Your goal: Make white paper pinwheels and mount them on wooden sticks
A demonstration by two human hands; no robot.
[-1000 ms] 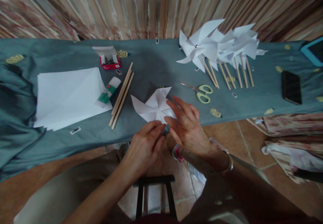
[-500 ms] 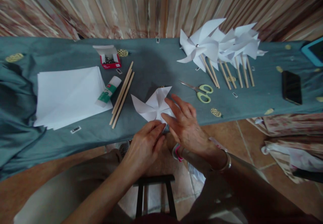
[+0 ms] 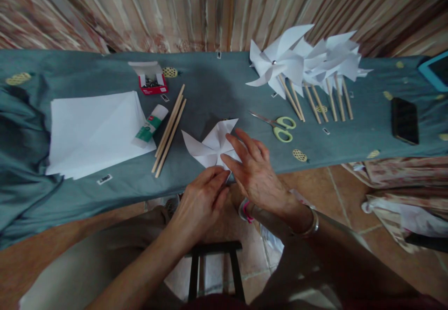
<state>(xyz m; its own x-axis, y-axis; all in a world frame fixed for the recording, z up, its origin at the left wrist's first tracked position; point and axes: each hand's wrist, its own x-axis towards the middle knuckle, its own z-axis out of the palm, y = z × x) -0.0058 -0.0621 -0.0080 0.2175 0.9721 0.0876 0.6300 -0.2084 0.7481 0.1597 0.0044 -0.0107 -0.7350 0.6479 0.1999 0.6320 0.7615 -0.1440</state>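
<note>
A white paper pinwheel [image 3: 216, 143] with folded blades lies at the table's front edge, between my hands. My left hand [image 3: 205, 194] pinches its near blade with thumb and fingers; part of that blade is hidden under them. Over the right side of the pinwheel is my right hand [image 3: 255, 170], fingers spread and bent, the fingertips touching or just above the paper near its centre. Green-handled scissors [image 3: 280, 126] lie open to the right of it. Several wooden sticks [image 3: 170, 135] rest to its left.
A glue stick [image 3: 150, 126] lies on a stack of white paper [image 3: 94, 135] at left. Behind it stands an open red box [image 3: 153, 84] of small dark pieces. Finished pinwheels on sticks [image 3: 283, 60] lie at the back right, and a phone [image 3: 404, 120] farther right.
My right hand has shifted slightly left over the pinwheel's centre. My left hand keeps its pinch on the near blade.
</note>
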